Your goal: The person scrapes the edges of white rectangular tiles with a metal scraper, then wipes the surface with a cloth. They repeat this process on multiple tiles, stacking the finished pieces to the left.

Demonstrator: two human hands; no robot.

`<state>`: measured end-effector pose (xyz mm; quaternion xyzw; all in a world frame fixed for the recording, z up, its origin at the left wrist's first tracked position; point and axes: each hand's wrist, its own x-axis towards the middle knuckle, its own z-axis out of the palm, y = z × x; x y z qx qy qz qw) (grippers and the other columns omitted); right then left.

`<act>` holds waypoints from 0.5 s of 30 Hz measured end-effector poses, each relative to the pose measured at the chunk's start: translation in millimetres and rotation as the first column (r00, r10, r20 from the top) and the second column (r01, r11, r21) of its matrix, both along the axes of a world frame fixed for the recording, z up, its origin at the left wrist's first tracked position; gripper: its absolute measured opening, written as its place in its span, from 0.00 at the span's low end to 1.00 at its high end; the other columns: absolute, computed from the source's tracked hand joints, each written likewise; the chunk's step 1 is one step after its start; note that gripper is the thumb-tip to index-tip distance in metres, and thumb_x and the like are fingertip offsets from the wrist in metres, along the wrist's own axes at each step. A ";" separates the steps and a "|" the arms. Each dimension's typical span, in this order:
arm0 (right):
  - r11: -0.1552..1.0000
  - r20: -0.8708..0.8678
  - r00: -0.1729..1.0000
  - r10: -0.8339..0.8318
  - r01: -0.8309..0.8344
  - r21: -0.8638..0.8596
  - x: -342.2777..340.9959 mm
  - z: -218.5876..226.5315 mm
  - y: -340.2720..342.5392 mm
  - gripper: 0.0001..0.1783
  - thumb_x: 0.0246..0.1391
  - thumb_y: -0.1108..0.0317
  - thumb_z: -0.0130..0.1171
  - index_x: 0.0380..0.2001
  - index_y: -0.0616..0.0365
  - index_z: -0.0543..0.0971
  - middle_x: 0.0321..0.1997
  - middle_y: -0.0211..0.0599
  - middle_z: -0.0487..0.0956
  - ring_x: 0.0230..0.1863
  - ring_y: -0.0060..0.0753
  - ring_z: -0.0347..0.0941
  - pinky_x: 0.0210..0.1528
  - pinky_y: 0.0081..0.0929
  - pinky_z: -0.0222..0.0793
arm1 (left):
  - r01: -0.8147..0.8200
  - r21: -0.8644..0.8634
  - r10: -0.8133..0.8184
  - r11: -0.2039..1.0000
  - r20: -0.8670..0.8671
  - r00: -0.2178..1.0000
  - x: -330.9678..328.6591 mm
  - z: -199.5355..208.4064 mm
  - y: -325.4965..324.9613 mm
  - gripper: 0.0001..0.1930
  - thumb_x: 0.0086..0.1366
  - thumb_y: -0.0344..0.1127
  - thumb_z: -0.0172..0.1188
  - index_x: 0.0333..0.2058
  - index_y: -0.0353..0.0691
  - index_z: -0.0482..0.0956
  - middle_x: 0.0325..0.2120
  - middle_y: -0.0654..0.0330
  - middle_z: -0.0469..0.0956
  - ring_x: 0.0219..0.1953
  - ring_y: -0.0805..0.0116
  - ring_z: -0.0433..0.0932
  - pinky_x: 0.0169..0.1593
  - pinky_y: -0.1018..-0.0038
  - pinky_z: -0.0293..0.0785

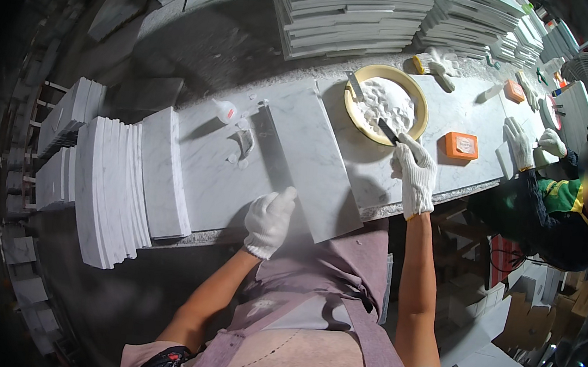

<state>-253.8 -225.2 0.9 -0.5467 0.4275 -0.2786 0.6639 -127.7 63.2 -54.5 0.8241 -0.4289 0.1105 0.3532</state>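
White knit gloves cover both my hands. My left hand (269, 220) is closed at the near left edge of a grey-white marble tile (317, 161), its fingertips against that edge. The tile lies at a slant and juts past the table's front edge. My right hand (417, 173) grips a dark-bladed putty knife (387, 131), its blade over the near rim of a yellow bowl (421, 125). White powder or paste (386, 106) fills much of the bowl. A second, metal scraper (354, 86) leans on the bowl's far left rim.
A white squeeze bottle (226, 112) and broken chips (244, 145) lie left of the tile. An orange box (461, 146) sits right of the bowl. Tile stacks stand at left (106, 187) and behind (356, 16). A co-worker's gloved hand (519, 143) rests at right.
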 end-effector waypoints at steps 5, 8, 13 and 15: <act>0.980 -0.032 0.993 0.113 -0.106 0.169 19.2 1.1 41.7 0.20 0.68 0.64 0.66 0.59 0.59 0.82 0.33 0.28 0.83 0.28 0.15 0.76 0.27 0.15 0.72 | 0.028 0.139 -0.035 0.990 0.047 0.998 0.9 4.7 -2.7 0.20 0.55 0.28 0.71 0.48 0.51 0.86 0.34 0.61 0.82 0.36 0.53 0.81 0.42 0.59 0.79; 0.972 -0.011 0.990 0.143 -0.139 0.191 36.0 0.1 60.0 0.20 0.67 0.65 0.66 0.59 0.58 0.83 0.32 0.27 0.83 0.28 0.16 0.76 0.27 0.16 0.71 | 0.033 0.102 -0.035 0.994 0.017 0.999 1.4 2.9 -2.2 0.13 0.59 0.31 0.67 0.44 0.52 0.85 0.29 0.61 0.82 0.34 0.53 0.81 0.41 0.58 0.78; 0.990 -0.042 0.989 0.138 -0.137 0.030 58.2 -10.0 78.2 0.19 0.67 0.68 0.65 0.59 0.56 0.83 0.33 0.27 0.84 0.27 0.15 0.77 0.28 0.17 0.72 | 0.032 0.012 -0.033 0.999 0.087 0.996 2.7 -10.2 1.1 0.15 0.62 0.32 0.66 0.48 0.50 0.86 0.33 0.61 0.84 0.37 0.54 0.83 0.43 0.59 0.79; 0.976 -0.176 0.978 0.112 -0.142 -0.168 67.6 -20.1 84.5 0.18 0.67 0.69 0.64 0.58 0.55 0.84 0.34 0.26 0.85 0.27 0.15 0.77 0.28 0.17 0.72 | 0.045 -0.036 -0.039 0.998 0.156 0.987 3.2 -15.8 2.9 0.15 0.62 0.32 0.66 0.49 0.49 0.86 0.35 0.60 0.84 0.38 0.54 0.83 0.44 0.58 0.79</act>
